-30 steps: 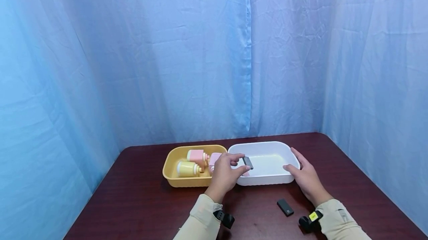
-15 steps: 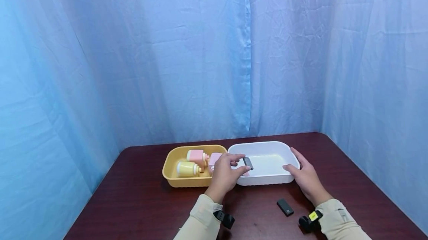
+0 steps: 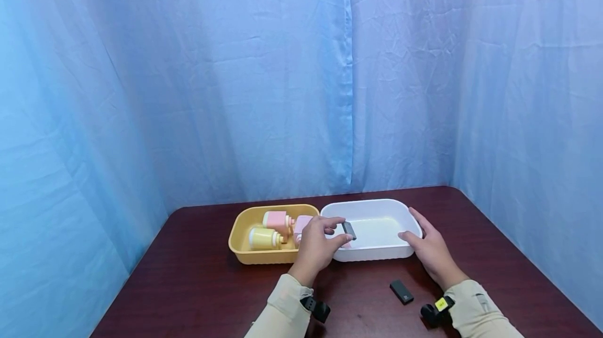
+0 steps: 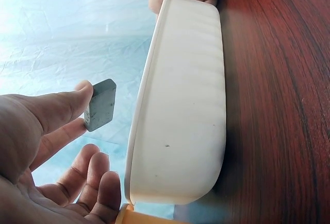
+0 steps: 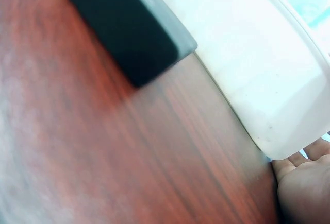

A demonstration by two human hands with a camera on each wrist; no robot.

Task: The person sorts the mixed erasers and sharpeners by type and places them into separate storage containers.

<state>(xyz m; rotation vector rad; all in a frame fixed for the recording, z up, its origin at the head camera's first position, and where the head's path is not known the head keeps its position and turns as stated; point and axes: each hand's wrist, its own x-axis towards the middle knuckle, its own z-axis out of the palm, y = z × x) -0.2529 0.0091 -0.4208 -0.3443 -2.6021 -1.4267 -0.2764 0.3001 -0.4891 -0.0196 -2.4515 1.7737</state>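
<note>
My left hand (image 3: 316, 246) pinches a small grey rectangular block (image 3: 349, 231) between thumb and forefinger, above the left part of a white plastic tray (image 3: 377, 254). In the left wrist view the block (image 4: 102, 105) is seen tilted, apart from the tray wall (image 4: 180, 100), while the other fingers curl loosely below. At the tray's right end my right hand (image 3: 433, 251) grips it, thumb over the rim and fingers along the outer side. A pale pink patch shows in the tray beside my left thumb; what it is I cannot tell.
A yellow tray (image 3: 264, 258) stands left of the white one, holding a yellow bottle (image 3: 265, 238), a pink bottle (image 3: 275, 219) and a lilac one (image 3: 301, 224), partly hidden. A black block (image 3: 401, 292) lies on the dark red table (image 3: 198, 275). Blue curtains (image 3: 264, 92) surround it.
</note>
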